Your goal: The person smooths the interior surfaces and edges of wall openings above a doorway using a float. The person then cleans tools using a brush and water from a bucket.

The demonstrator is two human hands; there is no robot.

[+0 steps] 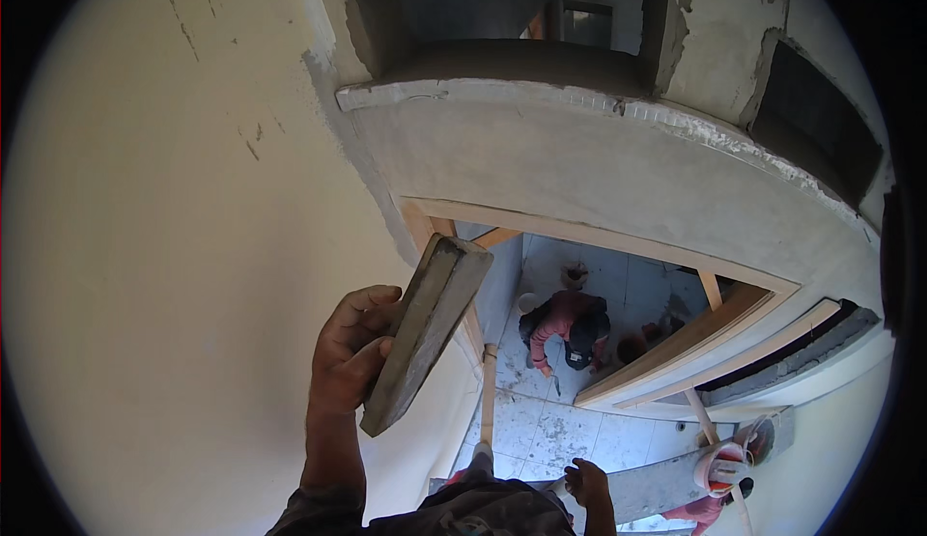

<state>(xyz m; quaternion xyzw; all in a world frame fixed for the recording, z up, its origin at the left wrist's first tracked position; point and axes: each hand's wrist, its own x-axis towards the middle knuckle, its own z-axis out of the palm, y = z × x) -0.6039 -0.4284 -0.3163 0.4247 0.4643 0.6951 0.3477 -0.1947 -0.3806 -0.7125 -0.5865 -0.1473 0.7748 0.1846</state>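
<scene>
My left hand [352,348] is raised in front of the cream wall, closed on the edge of a short grey board [428,333]. Cement smears the board, and a ridge runs along its length; its exact kind cannot be told. It is tilted, its upper end leaning right, toward the door frame. Lower down, my right hand [587,483] hangs beside my body with fingers loosely bent and apart, and no object shows in it. The hand is nearest a grey plank [652,486].
A reddish bucket [722,468] stands on the plank. Below, a person in red [570,328] crouches on the tiled floor [565,430]. Another person's red sleeve [690,512] shows beneath the plank. A wooden door frame [579,227] and a ledge [502,95] under wall openings lie ahead.
</scene>
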